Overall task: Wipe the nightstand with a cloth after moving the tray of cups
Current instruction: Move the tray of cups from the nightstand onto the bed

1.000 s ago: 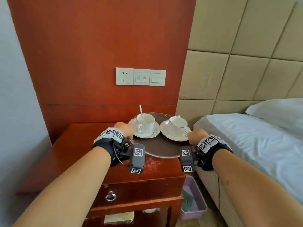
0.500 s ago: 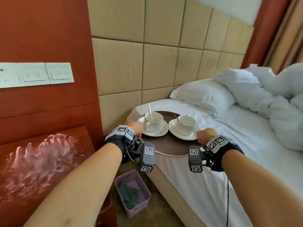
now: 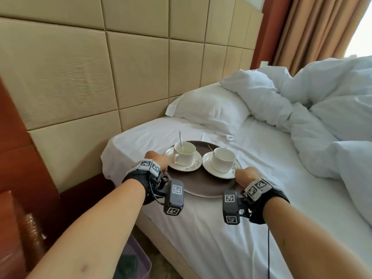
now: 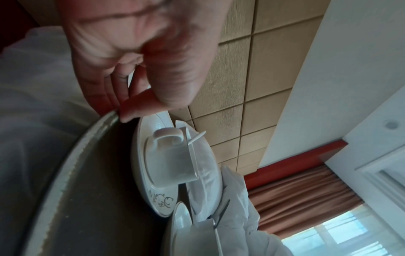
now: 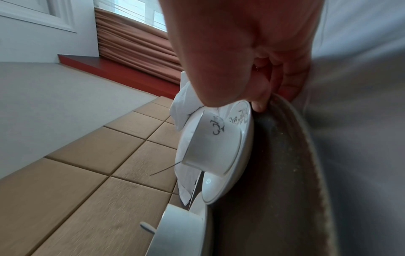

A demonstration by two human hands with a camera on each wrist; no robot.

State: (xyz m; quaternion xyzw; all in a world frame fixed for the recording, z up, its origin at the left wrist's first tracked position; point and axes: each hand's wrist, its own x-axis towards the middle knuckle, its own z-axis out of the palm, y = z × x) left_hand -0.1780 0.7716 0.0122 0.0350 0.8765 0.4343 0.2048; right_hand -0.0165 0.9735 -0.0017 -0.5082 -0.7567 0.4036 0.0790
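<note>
A round dark brown tray (image 3: 201, 185) sits low over the white sheet (image 3: 201, 234) at the bed's near corner; whether it touches the sheet I cannot tell. It carries two white cups on saucers, a left cup (image 3: 184, 153) and a right cup (image 3: 223, 159), each with a spoon in it. My left hand (image 3: 158, 159) grips the tray's left rim, thumb on top, as the left wrist view shows at the rim (image 4: 92, 131). My right hand (image 3: 246, 175) pinches the right rim (image 5: 291, 112). The nightstand (image 3: 10, 218) shows only as a wooden corner at far left. No cloth is in view.
A padded beige headboard (image 3: 120, 67) rises behind the bed. A white pillow (image 3: 211, 109) and a rumpled duvet (image 3: 312, 109) lie beyond the tray. A purple bin (image 3: 136, 262) stands on the floor between nightstand and bed.
Both hands have carried the tray from the nightstand rightward over to the bed and lowered it towards the sheet. My view has turned right; the nightstand has slid to the left edge.
</note>
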